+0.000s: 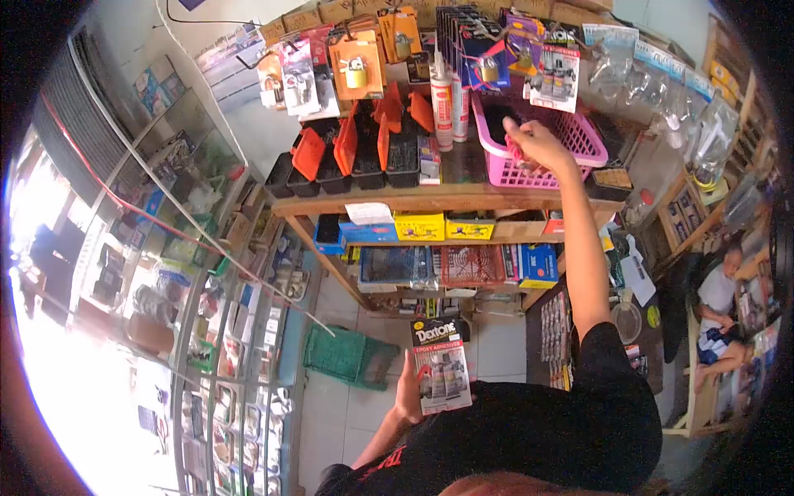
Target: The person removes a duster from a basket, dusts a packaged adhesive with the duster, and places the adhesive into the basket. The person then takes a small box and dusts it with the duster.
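Note:
My left hand [406,388] grips a card pack of Dextone epoxy adhesive [444,368], held upright low in the view with two tubes showing on its front. Up at the top shelf, my right hand [542,149] is at the front rim of a pink plastic basket [529,176]. Its fingers are curled around something deep pink, which the hand partly hides; I cannot make out what it is. Another Dextone pack [554,78] hangs just above the basket.
Black bins with orange flaps [343,149] and a sealant tube [442,107] stand left of the basket. Padlock packs [356,70] hang above. Boxes [419,226] fill the lower shelf. A green crate [347,357] lies on the floor by the glass case. A person [719,306] sits at right.

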{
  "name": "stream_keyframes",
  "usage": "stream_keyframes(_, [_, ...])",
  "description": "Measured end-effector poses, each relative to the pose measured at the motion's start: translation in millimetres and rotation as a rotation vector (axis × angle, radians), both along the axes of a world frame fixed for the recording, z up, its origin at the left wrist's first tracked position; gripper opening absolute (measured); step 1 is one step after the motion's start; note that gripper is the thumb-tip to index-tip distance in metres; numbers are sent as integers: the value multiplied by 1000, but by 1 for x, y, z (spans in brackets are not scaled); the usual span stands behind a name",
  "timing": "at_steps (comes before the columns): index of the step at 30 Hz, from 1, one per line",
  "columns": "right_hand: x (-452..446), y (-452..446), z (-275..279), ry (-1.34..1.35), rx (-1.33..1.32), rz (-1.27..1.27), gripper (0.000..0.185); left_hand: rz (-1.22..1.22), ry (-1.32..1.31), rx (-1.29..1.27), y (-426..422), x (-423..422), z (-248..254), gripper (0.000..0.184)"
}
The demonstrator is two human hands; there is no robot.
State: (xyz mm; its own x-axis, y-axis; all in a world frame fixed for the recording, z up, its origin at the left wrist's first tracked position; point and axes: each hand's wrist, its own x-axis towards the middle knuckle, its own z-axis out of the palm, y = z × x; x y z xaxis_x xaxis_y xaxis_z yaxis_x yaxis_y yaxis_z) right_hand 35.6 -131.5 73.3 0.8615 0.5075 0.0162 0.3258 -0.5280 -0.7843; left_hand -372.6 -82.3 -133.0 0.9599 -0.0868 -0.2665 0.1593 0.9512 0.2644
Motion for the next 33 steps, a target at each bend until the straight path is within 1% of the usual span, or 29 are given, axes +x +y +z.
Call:
stream_keyframes(1, [16, 11, -6, -1, -114, 3, 70, -9, -4, 9, 6, 0, -3, 91])
stream_keyframes(2, [35, 18, -26, -24, -12, -42, 71, -18, -2, 19, 12, -2, -6, 92])
stream_keyframes(5, [48, 15, -47, 1, 183, -19, 73, 25, -4, -17, 33, -6, -1, 89])
stream_keyframes(6, [49, 14, -51, 44, 231, -29, 65, 55, -1, -41, 41, -6, 0, 89])
stream_keyframes(8, [26, 1, -50, 129, 339, 9, 61, 111, 9, -62, 58, 2, 1, 88])
stream_keyframes(9, [6, -7, -50, 174, 392, 23, 59, 130, -41, -86, 67, 3, -1, 86])
stream_keyframes(10, [-15, -9, -49, 125, 379, -26, 50, 158, -65, -28, 79, 8, -4, 84])
stream_keyframes(11, [-34, -14, -53, 201, 500, -61, 48, 188, -92, 25, 89, 14, -7, 83])
stream_keyframes(12, [-57, -18, -51, 188, 512, -64, 46, 229, -82, -5, 99, 18, -11, 79])
stream_keyframes(13, [-76, -24, -52, 179, 522, -67, 44, 257, -40, 74, 105, 23, 3, 80])
stream_keyframes(15, [-88, -38, -69, 355, 587, 34, 33, 271, -108, 107, 128, 35, -5, 79])
stream_keyframes(16, [-102, -43, -71, 415, 578, 42, 28, 271, -107, 122, 137, 37, -3, 79])
stream_keyframes(17, [-110, -45, -85, 461, 609, 3, 33, 273, -109, 141, 142, 39, 4, 78])
stream_keyframes(18, [-119, -46, -95, 481, 625, -3, 29, 291, -98, 78, 144, 41, 11, 78])
stream_keyframes(19, [-127, -49, -107, 501, 641, -9, 25, 322, -87, 98, 146, 43, 16, 79])
stream_keyframes(21, [-132, -53, -155, 521, 794, 27, 22, 385, -64, 136, 147, 46, 19, 79])
stream_keyframes(22, [-136, -56, -174, 566, 856, 70, 20, 387, -92, 161, 148, 47, 16, 81])
stream_keyframes(23, [-145, -59, -192, 692, 929, -2, 16, 401, -99, 170, 149, 50, 10, 82])
stream_keyframes(24, [-152, -63, -203, 787, 968, 44, 19, 418, -106, 178, 149, 54, 2, 82])
stream_keyframes(25, [-160, -67, -213, 887, 1002, 90, 27, 438, -109, 184, 146, 55, -3, 83])
stream_keyframes(27, [-180, -71, -224, 939, 1020, 54, 47, 447, -130, 156, 138, 63, -7, 81])
stream_keyframes(28, [-189, -73, -223, 882, 922, 42, 54, 451, -136, 126, 136, 68, -10, 81])
stream_keyframes(31, [-215, -79, -227, 691, 695, 84, 53, 477, -139, 71, 132, 78, -9, 80])
stream_keyframes(32, [-224, -84, -229, 667, 648, 132, 49, 492, -159, 59, 129, 81, 4, 76])
stream_keyframes(33, [-225, -93, -238, 575, 456, 205, 41, 505, -175, 53, 126, 84, 17, 73])
